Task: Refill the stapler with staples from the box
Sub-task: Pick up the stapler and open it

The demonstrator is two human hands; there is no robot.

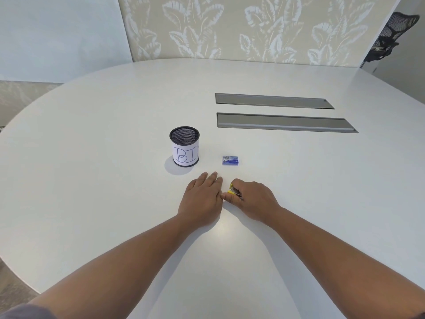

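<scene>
A small yellow stapler sits low on the white table, mostly covered by my right hand, whose fingers curl around it. My left hand lies flat beside it on the left, fingers stretched forward, its thumb side touching the stapler's near end; whether it grips the stapler is unclear. A small blue staple box lies closed on the table just beyond both hands, apart from them.
A black mesh cup with a white paper label stands left of the box. Two grey recessed cable hatches lie further back right. A black office chair stands at the far right edge.
</scene>
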